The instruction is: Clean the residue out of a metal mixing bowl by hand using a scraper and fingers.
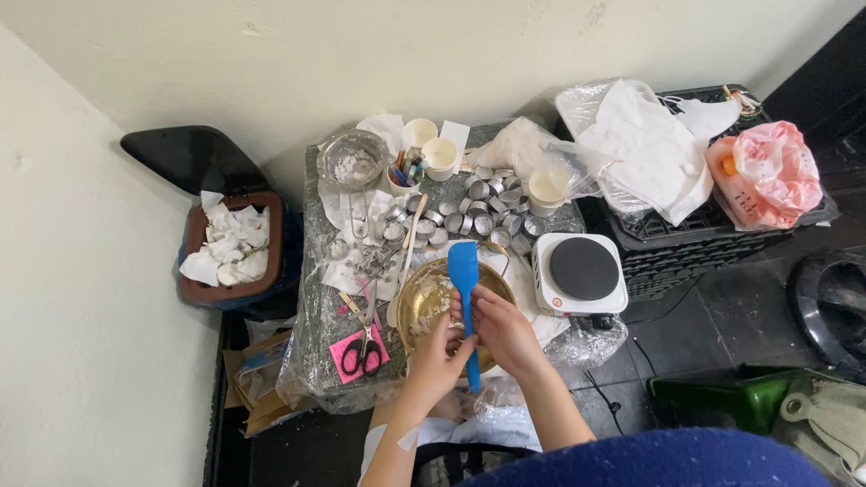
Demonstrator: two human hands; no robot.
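Both hands meet over a round brass-coloured metal bowl of white flakes at the table's front. The right hand grips a blue silicone spatula upright; the left hand's fingers close on its handle, seemingly wiping off residue.

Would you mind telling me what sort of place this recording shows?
Probably a makeshift home craft corner, perhaps for candle making: a small foil-covered table against a wall, crowded with little metal cups, beside a white electric hot plate. Both hands hold a blue spatula over a metal bowl.
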